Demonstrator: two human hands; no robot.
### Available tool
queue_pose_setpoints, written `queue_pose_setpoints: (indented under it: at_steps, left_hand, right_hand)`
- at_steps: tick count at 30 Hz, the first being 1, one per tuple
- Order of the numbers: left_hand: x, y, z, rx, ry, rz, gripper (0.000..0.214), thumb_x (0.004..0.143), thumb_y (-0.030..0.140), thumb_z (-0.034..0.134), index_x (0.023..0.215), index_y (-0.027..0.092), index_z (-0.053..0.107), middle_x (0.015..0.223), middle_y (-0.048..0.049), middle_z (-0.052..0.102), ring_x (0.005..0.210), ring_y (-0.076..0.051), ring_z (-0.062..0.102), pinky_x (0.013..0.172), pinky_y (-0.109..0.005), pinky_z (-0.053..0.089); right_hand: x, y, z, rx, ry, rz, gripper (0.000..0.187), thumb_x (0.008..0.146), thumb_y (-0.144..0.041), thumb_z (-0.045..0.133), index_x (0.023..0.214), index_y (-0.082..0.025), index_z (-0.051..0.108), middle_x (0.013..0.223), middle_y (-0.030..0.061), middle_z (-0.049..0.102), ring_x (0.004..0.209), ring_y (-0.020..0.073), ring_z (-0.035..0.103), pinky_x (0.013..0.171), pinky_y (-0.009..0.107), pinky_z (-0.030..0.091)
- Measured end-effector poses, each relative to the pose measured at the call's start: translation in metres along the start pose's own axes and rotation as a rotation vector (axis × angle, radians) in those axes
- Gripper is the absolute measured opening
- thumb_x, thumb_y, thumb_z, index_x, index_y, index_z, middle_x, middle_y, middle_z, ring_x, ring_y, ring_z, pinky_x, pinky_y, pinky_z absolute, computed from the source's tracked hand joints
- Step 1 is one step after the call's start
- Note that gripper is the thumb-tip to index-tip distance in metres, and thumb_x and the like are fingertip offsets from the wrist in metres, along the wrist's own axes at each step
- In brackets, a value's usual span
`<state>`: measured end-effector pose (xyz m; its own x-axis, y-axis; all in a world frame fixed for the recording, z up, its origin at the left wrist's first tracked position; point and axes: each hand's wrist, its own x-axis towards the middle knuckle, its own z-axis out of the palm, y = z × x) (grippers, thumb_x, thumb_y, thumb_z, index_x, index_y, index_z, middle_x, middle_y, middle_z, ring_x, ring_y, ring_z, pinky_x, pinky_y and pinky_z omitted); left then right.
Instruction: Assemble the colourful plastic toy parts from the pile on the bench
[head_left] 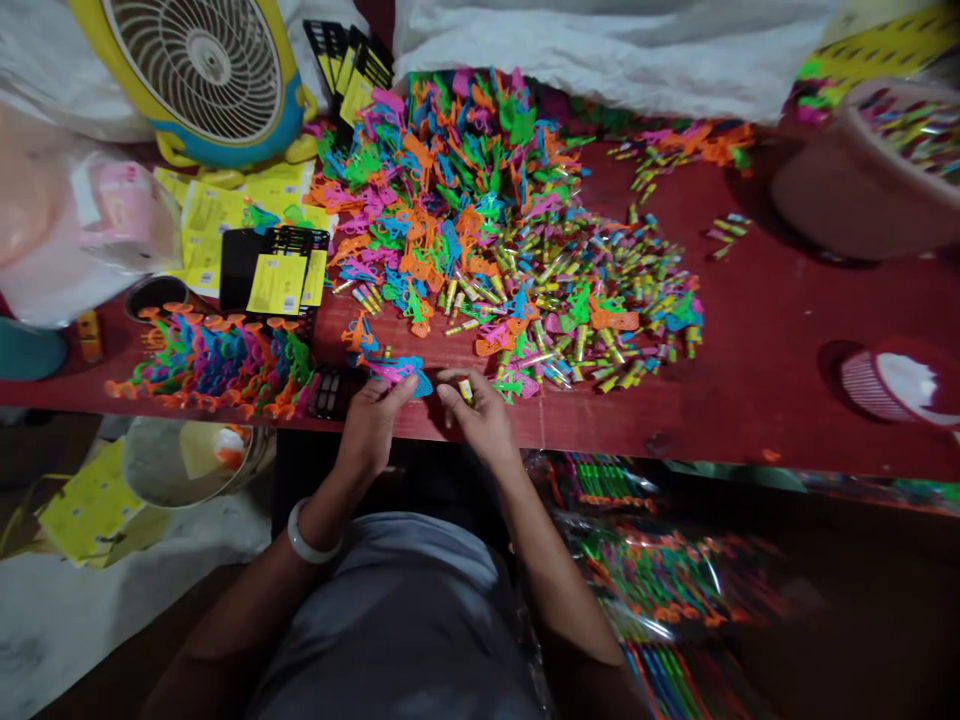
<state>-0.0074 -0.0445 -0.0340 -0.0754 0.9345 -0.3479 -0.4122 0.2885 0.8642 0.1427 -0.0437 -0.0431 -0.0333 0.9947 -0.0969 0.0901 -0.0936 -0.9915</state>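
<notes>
**Hands at the table's near edge**

Left hand point(373, 418) pinches a blue-and-pink plastic toy piece point(401, 372); right hand point(480, 412) grips a small yellow tube point(466, 389) — a finished row point(217, 362) lies left, while the big loose heap of bright plastic parts point(480, 210) waits behind.

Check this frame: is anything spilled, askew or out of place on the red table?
Nothing looks damaged. The coloured plastic pieces and small tubes lie in loose heaps, with a few strays scattered apart toward the pink tub. The left hand holds a blue piece, the right hand a tube.
</notes>
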Motion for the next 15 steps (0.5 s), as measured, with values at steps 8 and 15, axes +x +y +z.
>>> queue_pose_setpoints:
  at_steps: [8,15]
  left_hand:
    - [-0.011,0.004,0.001,0.027,-0.016,-0.023,0.027,0.071,0.041,0.081,0.084,0.019,0.073,0.083,0.0006,0.069,0.082,-0.015,0.061,0.084,-0.028,0.047]
    - [-0.012,0.004,0.002,0.077,-0.015,0.03,0.022,0.076,0.039,0.078,0.079,0.018,0.071,0.077,0.0022,0.065,0.077,-0.012,0.055,0.078,-0.024,0.045]
  right_hand:
    - [-0.003,-0.003,-0.004,-0.199,-0.029,-0.237,0.028,0.097,-0.041,0.057,0.116,-0.025,0.069,0.111,0.0057,0.073,0.1,0.0206,0.069,0.092,0.037,0.055]
    - [-0.005,-0.004,-0.003,-0.272,-0.015,-0.283,0.025,0.097,-0.034,0.056,0.114,-0.026,0.073,0.111,0.0042,0.076,0.101,0.0208,0.07,0.094,0.038,0.055]
